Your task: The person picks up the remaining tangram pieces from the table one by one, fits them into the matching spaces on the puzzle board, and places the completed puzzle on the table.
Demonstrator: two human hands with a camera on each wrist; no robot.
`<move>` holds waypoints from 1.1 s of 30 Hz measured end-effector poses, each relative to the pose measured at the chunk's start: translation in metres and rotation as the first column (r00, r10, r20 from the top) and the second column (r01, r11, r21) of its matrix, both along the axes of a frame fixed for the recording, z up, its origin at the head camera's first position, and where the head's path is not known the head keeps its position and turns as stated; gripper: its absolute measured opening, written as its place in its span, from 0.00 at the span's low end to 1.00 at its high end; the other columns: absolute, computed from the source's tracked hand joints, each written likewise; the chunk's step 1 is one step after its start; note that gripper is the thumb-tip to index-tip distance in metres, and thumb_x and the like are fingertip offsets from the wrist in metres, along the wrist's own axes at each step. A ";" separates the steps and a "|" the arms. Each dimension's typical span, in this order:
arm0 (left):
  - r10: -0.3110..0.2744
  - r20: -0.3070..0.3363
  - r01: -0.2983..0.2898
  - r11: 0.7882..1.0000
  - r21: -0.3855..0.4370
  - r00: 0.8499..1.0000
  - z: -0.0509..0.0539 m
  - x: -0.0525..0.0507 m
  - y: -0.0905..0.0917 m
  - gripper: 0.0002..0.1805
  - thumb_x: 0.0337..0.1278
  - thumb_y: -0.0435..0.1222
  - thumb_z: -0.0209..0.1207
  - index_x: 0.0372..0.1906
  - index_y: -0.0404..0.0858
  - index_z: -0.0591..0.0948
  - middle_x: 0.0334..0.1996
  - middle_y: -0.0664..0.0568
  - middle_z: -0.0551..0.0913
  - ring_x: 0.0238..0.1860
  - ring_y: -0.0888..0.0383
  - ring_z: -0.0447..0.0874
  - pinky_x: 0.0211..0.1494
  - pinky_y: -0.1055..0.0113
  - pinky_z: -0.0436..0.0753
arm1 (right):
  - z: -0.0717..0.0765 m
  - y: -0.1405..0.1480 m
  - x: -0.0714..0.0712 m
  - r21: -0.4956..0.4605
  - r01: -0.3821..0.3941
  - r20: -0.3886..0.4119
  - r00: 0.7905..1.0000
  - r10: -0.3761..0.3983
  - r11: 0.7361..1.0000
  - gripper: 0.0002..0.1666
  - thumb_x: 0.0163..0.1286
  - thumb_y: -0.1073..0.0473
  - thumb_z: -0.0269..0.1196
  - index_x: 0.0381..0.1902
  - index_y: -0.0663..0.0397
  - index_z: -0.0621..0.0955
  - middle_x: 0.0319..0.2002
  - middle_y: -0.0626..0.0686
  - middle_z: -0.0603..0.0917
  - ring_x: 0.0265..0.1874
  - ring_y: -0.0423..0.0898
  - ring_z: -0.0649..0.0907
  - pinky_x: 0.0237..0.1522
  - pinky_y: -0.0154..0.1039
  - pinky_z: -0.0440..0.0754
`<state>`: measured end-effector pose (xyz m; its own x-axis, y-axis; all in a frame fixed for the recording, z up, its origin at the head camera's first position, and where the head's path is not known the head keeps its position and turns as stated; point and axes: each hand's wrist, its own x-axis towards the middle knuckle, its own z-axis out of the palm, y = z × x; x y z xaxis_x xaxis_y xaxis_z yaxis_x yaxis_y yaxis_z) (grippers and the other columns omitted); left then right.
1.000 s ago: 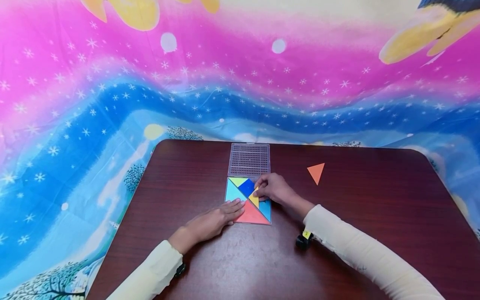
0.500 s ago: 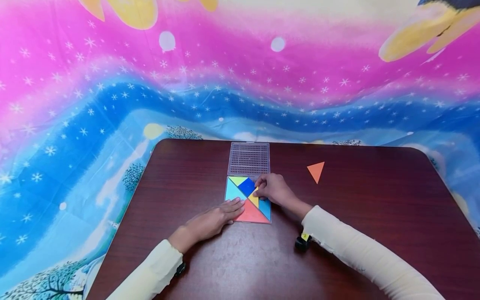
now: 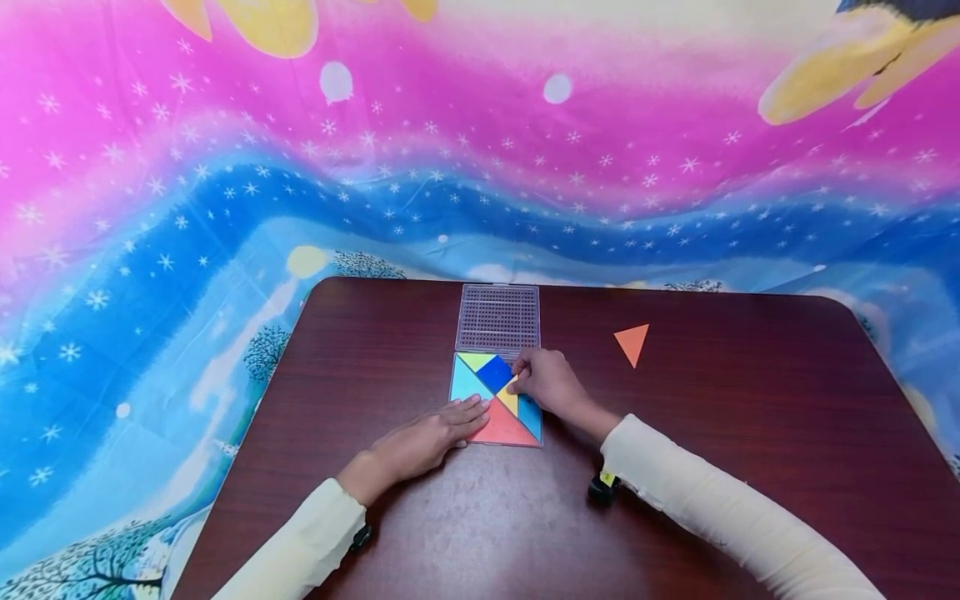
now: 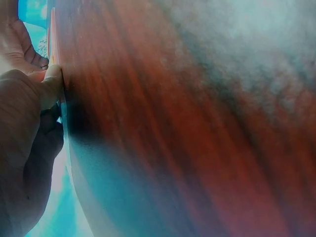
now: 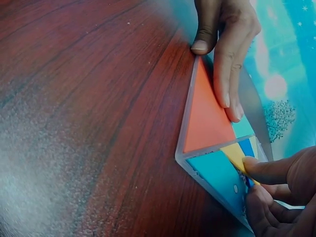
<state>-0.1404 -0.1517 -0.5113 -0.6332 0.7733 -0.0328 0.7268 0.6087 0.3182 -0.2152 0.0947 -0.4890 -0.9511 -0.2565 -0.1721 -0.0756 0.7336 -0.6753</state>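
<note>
- The right hand [image 3: 553, 385] has shifted very slightly toward the person.
- The cuff of the right sleeve [image 3: 660, 458] has slid a little leftward and nearer the person.
- The small black device [image 3: 602, 489] under that cuff has moved slightly the same way.

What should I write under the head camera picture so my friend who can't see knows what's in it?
A person's left hand rests on a colourful tangram in a clear case, while the right hand touches its small yellow triangle. A loose orange triangle lies farther right on the wood-grain table.
</note>
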 end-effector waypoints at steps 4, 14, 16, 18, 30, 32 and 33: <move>-0.001 -0.001 0.002 1.000 0.006 1.000 0.001 0.000 0.000 0.27 0.77 0.36 0.54 0.77 0.43 0.68 0.79 0.50 0.64 0.81 0.53 0.59 0.80 0.56 0.66 | -0.001 0.000 0.001 -0.012 0.013 0.009 1.000 -0.013 1.000 0.11 0.62 0.61 0.75 0.38 0.57 0.84 0.27 0.52 0.82 0.27 0.45 0.79 0.27 0.32 0.78; 0.009 0.010 -0.009 1.000 -0.002 1.000 0.001 0.001 0.001 0.28 0.77 0.37 0.55 0.76 0.43 0.69 0.79 0.51 0.65 0.81 0.52 0.60 0.79 0.55 0.68 | -0.005 0.000 -0.001 -0.012 0.027 0.019 0.999 -0.027 1.000 0.11 0.61 0.62 0.76 0.39 0.58 0.84 0.29 0.52 0.83 0.29 0.44 0.80 0.28 0.32 0.81; 0.005 0.004 -0.005 1.000 0.001 1.000 0.001 0.000 0.001 0.27 0.77 0.37 0.54 0.76 0.43 0.69 0.79 0.51 0.65 0.80 0.52 0.60 0.79 0.55 0.68 | -0.005 0.000 -0.001 -0.011 0.033 0.020 0.999 -0.033 0.999 0.12 0.61 0.62 0.76 0.39 0.58 0.84 0.30 0.53 0.84 0.29 0.44 0.80 0.29 0.32 0.82; 0.001 -0.002 -0.001 1.000 0.002 1.000 0.001 0.000 0.001 0.27 0.77 0.36 0.54 0.76 0.42 0.69 0.79 0.50 0.65 0.80 0.52 0.61 0.79 0.55 0.68 | -0.005 0.000 -0.001 -0.008 0.037 0.022 0.999 -0.036 0.999 0.12 0.61 0.62 0.76 0.38 0.58 0.84 0.30 0.53 0.84 0.29 0.44 0.80 0.29 0.33 0.83; 0.008 -0.018 -0.008 1.000 -0.003 1.000 0.000 0.000 0.001 0.28 0.76 0.37 0.56 0.76 0.43 0.69 0.79 0.51 0.66 0.80 0.52 0.61 0.77 0.55 0.70 | -0.006 0.000 0.000 -0.013 0.049 0.018 0.999 -0.049 0.999 0.11 0.62 0.61 0.76 0.37 0.55 0.83 0.30 0.52 0.83 0.29 0.44 0.80 0.30 0.33 0.82; 0.010 -0.012 -0.010 1.000 -0.012 1.000 0.000 0.000 0.001 0.27 0.77 0.37 0.55 0.76 0.43 0.69 0.79 0.51 0.65 0.80 0.52 0.61 0.78 0.56 0.70 | -0.006 0.002 -0.001 -0.022 0.042 0.004 0.999 -0.042 0.999 0.10 0.62 0.60 0.75 0.38 0.55 0.84 0.30 0.51 0.84 0.29 0.44 0.81 0.31 0.33 0.82; 0.012 -0.007 -0.012 1.000 -0.016 1.000 0.001 0.001 0.002 0.27 0.77 0.37 0.54 0.76 0.43 0.69 0.79 0.51 0.65 0.80 0.52 0.61 0.78 0.56 0.70 | -0.006 0.004 -0.002 -0.027 0.037 -0.008 0.999 -0.037 0.999 0.09 0.63 0.60 0.75 0.38 0.55 0.85 0.30 0.51 0.85 0.29 0.43 0.81 0.31 0.33 0.83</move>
<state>-0.1398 -0.1500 -0.5103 -0.6430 0.7648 -0.0405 0.7215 0.6226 0.3031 -0.2173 0.0989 -0.4950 -0.9615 -0.2255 -0.1570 -0.0548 0.7174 -0.6945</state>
